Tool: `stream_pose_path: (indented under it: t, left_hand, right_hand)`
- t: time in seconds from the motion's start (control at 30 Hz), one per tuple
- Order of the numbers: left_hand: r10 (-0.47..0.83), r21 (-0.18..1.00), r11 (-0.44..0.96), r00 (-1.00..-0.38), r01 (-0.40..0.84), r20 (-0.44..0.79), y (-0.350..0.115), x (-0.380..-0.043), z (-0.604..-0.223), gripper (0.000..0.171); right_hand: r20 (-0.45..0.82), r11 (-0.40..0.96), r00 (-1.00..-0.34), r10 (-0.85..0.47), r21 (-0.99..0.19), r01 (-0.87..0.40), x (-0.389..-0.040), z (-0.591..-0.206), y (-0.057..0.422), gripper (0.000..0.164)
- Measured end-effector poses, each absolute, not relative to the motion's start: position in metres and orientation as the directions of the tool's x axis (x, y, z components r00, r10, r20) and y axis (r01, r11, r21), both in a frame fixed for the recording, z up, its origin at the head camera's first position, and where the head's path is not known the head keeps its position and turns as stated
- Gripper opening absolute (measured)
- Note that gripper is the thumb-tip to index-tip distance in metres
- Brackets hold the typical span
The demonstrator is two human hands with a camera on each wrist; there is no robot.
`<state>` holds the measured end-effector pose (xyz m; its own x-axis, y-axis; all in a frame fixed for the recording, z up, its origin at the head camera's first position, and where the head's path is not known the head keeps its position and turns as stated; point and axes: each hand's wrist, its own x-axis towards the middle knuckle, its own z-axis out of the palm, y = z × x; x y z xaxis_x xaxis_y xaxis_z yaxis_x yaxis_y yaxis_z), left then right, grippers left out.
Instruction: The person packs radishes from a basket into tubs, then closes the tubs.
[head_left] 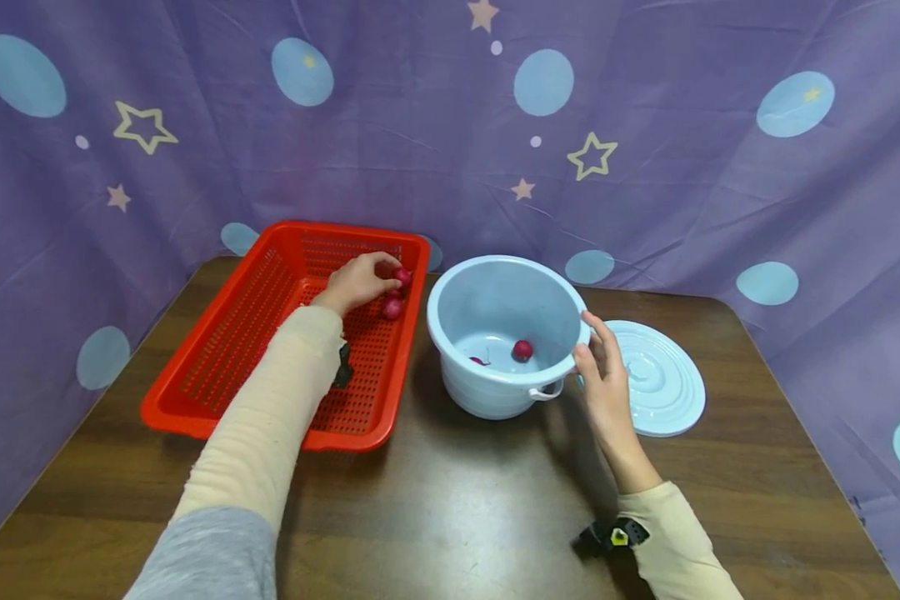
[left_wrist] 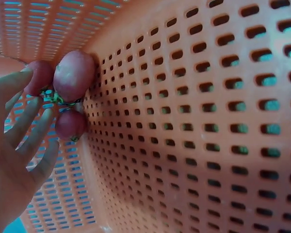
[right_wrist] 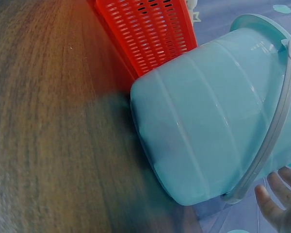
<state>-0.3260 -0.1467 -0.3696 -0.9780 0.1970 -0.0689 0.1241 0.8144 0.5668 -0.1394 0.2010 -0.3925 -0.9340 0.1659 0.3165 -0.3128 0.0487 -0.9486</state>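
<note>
Left hand (head_left: pixel 360 282) is at radishes (head_left: pixel 393 309) inside red basket (head_left: pixel 225 333). Right hand (head_left: pixel 606 375) touches rim of pale blue bucket (head_left: pixel 487 396), containing 2 radishes (head_left: pixel 522 350). Lid (head_left: pixel 663 379) lies on table (head_left: pixel 457 500), right of bucket.

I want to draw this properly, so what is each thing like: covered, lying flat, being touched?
Red basket: upright, uncovered
Radishes in the basket: three showing, bunched together
Blue bucket: upright, uncovered
Radishes in the bucket: two showing, apart
Bucket handle: lowered
Lid: off, lying flat
Left hand: at a radish, grip unclear
Right hand: at the bucket's rim
</note>
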Motion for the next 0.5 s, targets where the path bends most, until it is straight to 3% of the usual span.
stream_pose_path:
  t: [0.5]
  left_hand:
    - [0.136,0.554,0.829,-0.989,0.078,-0.064,-0.1391,-0.3329,-0.3781,0.037]
  right_hand:
    - [0.319,0.089,-0.934,0.160,-0.947,-0.308,-0.1400,-0.3925,0.2022,0.047]
